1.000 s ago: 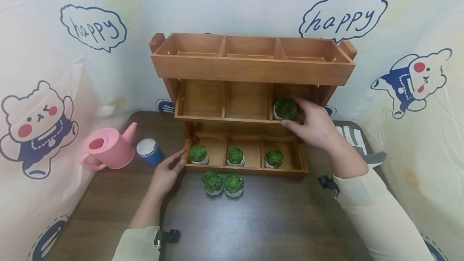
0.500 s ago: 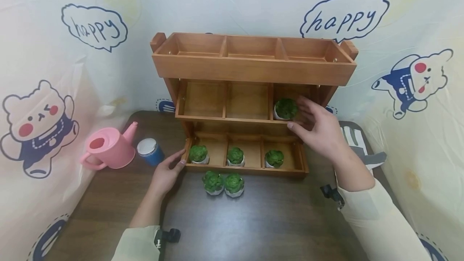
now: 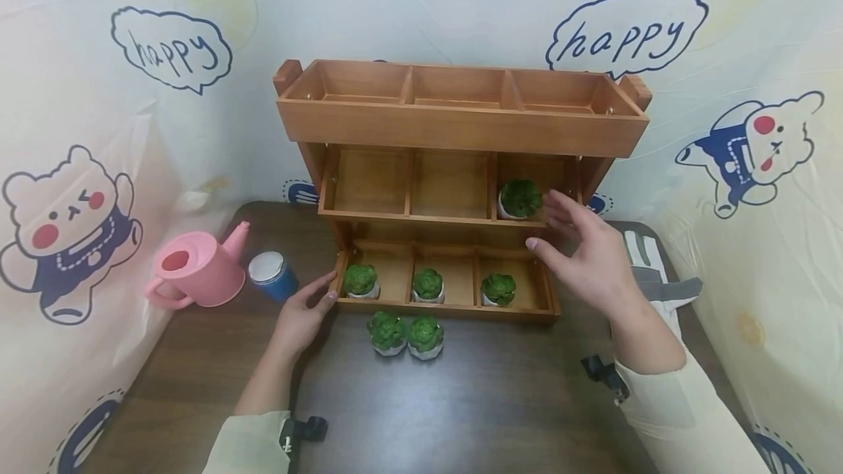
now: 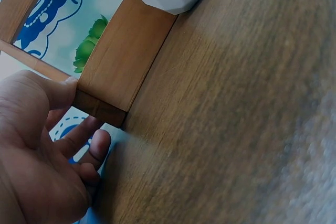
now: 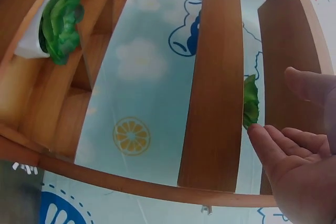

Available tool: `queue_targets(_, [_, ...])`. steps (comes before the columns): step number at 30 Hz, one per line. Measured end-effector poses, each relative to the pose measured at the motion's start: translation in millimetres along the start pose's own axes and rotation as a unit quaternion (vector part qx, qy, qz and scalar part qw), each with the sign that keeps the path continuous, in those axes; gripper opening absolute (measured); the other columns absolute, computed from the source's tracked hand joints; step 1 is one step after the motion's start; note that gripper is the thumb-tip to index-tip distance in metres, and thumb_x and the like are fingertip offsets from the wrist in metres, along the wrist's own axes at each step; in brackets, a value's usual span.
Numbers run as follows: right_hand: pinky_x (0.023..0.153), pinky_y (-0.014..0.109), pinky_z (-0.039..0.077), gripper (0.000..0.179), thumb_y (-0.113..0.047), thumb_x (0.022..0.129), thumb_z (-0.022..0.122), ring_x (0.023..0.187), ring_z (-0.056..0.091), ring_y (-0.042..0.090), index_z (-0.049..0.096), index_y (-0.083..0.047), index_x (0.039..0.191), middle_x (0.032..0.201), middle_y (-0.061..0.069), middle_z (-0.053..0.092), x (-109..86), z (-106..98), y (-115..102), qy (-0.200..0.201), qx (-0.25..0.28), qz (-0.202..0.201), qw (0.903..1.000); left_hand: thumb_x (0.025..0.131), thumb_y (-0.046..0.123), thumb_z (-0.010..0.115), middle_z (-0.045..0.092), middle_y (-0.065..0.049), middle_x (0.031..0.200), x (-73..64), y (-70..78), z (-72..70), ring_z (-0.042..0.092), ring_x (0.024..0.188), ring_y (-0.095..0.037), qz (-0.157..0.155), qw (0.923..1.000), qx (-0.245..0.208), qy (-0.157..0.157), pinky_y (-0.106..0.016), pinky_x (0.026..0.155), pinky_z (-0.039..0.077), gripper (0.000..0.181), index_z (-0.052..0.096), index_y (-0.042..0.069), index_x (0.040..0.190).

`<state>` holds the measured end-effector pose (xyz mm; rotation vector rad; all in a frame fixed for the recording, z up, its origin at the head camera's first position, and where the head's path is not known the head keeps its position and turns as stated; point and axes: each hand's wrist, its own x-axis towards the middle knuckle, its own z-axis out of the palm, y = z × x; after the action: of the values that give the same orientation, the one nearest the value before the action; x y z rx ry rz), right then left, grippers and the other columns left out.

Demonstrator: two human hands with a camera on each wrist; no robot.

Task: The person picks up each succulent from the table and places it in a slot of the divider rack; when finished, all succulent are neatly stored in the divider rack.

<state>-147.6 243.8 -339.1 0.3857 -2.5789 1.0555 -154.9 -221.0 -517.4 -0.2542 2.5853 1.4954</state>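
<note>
A three-tier wooden planter shelf (image 3: 461,129) stands at the back of the table. In its middle tier, the right compartment holds a green potted succulent (image 3: 520,200). My right hand (image 3: 593,262) is just right of that plant, fingers spread and holding nothing; the right wrist view shows the leaves (image 5: 251,103) close to a fingertip. My left hand (image 3: 303,322) holds the lower left corner of the shelf, thumb on the front board (image 4: 123,59) and fingers round the side. Each bottom compartment has a succulent, one of them at the left (image 3: 361,281).
Two potted succulents (image 3: 424,336) stand side by side in front of the shelf. A pink watering can (image 3: 200,269) and a blue can with a white lid (image 3: 273,276) are at the left. Grey-white gloves (image 3: 658,276) lie at the right, partly behind my right arm.
My right hand has let go of the succulent in the middle tier and drawn back to the right and down. The plant stays in its compartment; my left hand has not moved.
</note>
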Motion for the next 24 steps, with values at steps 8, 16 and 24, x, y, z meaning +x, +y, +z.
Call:
queue_targets(8, [0.100,0.031,0.052,0.068,-0.013,0.088,0.085,0.120,0.067,0.030,0.054,-0.007,0.149,0.138,0.012,0.066,-17.5,14.9,-0.6,0.009,0.050,-0.025,0.9984,0.106,0.041,0.060,0.048,-0.011,0.159,-1.8,1.1,0.6,0.036,0.150,-0.037,0.002,1.0000,-0.004,0.000,-0.064,0.119,0.026,0.050,0.053,0.029,0.154])
queue_targets(16, [0.100,0.024,0.050,0.071,-0.008,0.086,0.086,0.121,0.067,0.026,0.054,-0.006,0.149,0.142,0.009,0.063,-31.3,32.3,-1.4,-0.007,0.078,-0.016,0.9968,0.105,0.042,0.060,0.047,-0.010,0.159,-0.7,0.0,0.7,0.035,0.151,-0.037,0.003,1.0000,-0.004,0.000,-0.065,0.120,0.025,0.050,0.053,0.030,0.153])
queue_targets(24, [0.102,0.032,0.052,0.071,-0.011,0.086,0.086,0.123,0.066,0.025,0.053,-0.007,0.149,0.142,0.006,0.063,-41.4,44.9,-4.7,-0.028,0.085,-0.010,0.9959,0.105,0.039,0.061,0.049,-0.011,0.157,-1.1,-0.2,0.6,0.038,0.149,-0.037,0.008,0.9999,-0.006,0.003,-0.064,0.120,0.026,0.049,0.054,0.028,0.153])
